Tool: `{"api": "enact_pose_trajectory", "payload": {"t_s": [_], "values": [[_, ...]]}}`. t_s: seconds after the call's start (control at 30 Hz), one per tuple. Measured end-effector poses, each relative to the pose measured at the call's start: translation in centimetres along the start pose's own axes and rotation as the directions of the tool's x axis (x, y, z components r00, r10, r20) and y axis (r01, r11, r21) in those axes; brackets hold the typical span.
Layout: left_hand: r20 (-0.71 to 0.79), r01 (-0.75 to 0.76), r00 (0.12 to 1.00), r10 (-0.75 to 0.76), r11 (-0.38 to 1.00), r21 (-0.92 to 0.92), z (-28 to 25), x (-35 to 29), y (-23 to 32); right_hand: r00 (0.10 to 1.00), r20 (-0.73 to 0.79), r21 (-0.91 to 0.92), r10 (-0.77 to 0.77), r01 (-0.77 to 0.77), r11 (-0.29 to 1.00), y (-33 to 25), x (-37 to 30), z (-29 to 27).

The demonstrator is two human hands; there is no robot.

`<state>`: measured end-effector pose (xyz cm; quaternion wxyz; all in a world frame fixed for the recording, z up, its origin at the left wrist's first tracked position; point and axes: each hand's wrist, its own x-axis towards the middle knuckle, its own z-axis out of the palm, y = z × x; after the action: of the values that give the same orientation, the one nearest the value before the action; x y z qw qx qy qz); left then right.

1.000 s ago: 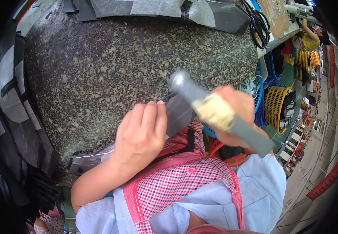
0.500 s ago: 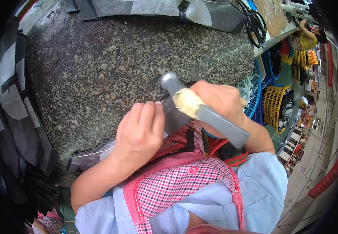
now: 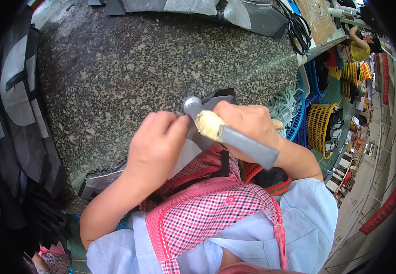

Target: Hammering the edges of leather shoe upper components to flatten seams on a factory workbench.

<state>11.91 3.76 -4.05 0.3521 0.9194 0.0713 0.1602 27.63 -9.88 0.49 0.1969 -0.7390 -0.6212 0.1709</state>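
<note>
My right hand (image 3: 248, 125) is closed round the handle of a hammer (image 3: 250, 145). Its round metal face is just right of my left fingertips, low over the work, and yellowish wrapping covers the middle of its head. My left hand (image 3: 154, 144) has its fingers bent together on the edge of a dark grey sheet piece (image 3: 189, 150); the fingertips are partly blurred. That piece lies along the near edge of a speckled stone slab (image 3: 115, 86), running under my left forearm. Whether the hammer touches it, I cannot tell.
Stacked dark grey pieces lie at the left (image 3: 22, 105) and along the far edge (image 3: 179, 7). A coiled black cable (image 3: 300, 34) is at the far right corner. Right of the slab stand a blue basket with pale cords (image 3: 287, 107) and a yellow basket (image 3: 321, 128). Another person (image 3: 358, 48) sits farther off.
The hammer and my right hand have shifted slightly left. My left hand has moved a little up and left, showing a lighter patch on the sheet piece and its dark far end.
</note>
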Motion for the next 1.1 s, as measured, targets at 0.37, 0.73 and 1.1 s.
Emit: {"api": "enact_pose_trajectory", "payload": {"t_s": [0.37, 0.73, 1.1], "values": [[0.026, -0.082, 0.997, 0.079, 0.989, 0.12, -0.9, -1.2, 0.1, 0.989, 0.143, -0.038, 0.046, -0.041, 0.998, -1.5, 0.0, -0.2], [-0.117, -0.062, 0.991, 0.066, 0.998, 0.031, 1.6, 0.9, -0.4, 0.968, -0.247, 0.023, 0.054, -0.05, 0.998, -0.1, 1.1, -3.6], [0.024, 0.169, 0.986, -0.167, 0.977, -0.132, -0.1, 0.0, -0.2, 0.997, -0.028, 0.086, 0.077, -0.074, 0.994, 1.4, -0.6, -0.7]]}}
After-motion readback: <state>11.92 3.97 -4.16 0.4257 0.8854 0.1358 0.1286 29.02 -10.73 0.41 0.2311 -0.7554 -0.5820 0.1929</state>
